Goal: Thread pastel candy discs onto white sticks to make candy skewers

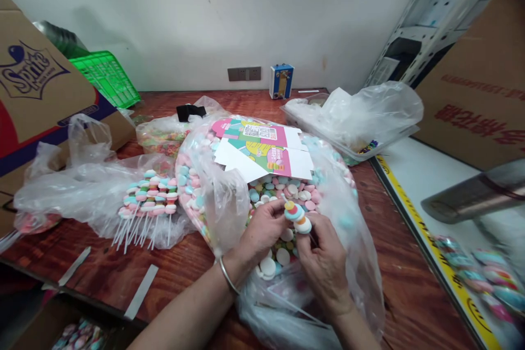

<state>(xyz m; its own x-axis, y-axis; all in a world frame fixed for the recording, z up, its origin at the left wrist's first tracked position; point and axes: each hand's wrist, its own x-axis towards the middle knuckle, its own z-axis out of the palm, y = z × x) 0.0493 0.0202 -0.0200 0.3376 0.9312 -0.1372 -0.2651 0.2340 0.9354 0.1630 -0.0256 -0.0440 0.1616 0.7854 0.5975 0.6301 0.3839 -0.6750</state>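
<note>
In front of me a candy skewer [301,222] is held up, threaded with white, orange, blue, red and yellow pieces. Its white stick tip pokes out above the yellow piece. My right hand [324,257] pinches the skewer at its lower end. My left hand [264,229], with a bangle at the wrist, has thumb and fingers closed against the candies near the upper end. Below both hands is a big open plastic bag [223,202] filled with pink, blue and white candies [283,257]. Printed card sheets [266,147] lie over the bag's far side.
Several finished candy skewers [150,197] lie on plastic at the left. A Sprite carton [45,76] and green basket [107,74] stand behind them. A plastic-covered tub [353,120] is at back right. A metal bottle [471,194] and wrapped candies [478,273] sit further right.
</note>
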